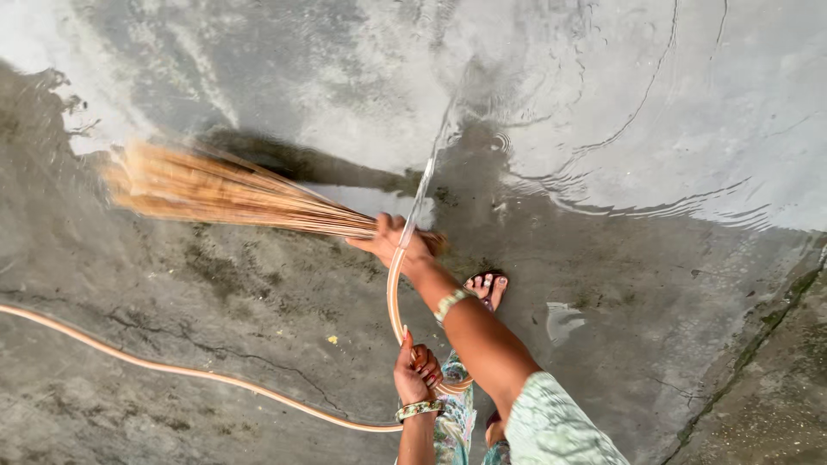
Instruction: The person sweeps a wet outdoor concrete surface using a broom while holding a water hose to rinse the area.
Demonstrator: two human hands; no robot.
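The hose (172, 368) enters at the left edge and lies on the wet concrete floor (646, 284), curving right along the lower part of the view. Above it, the broom (215, 194), a bundle of thin tan sticks, extends to the left with its splayed tips blurred over the floor.

The hose reaches the left hand (415, 372) near the bottom centre. This hand is closed around the hose, fingers wrapped, thumb pointing up; a green bangle sits at the wrist. From there the hose loops upward to the right hand (398, 245).

The right hand is clamped on the bound end of the broom and on the hose end together. A thin water jet (426, 176) leaves the hose end and runs upward across the floor, where ripples spread through standing water.

Just right of the right forearm, one sandalled foot (489, 287) stands on the floor. A pale green patterned sleeve (556, 426) covers the upper arm.
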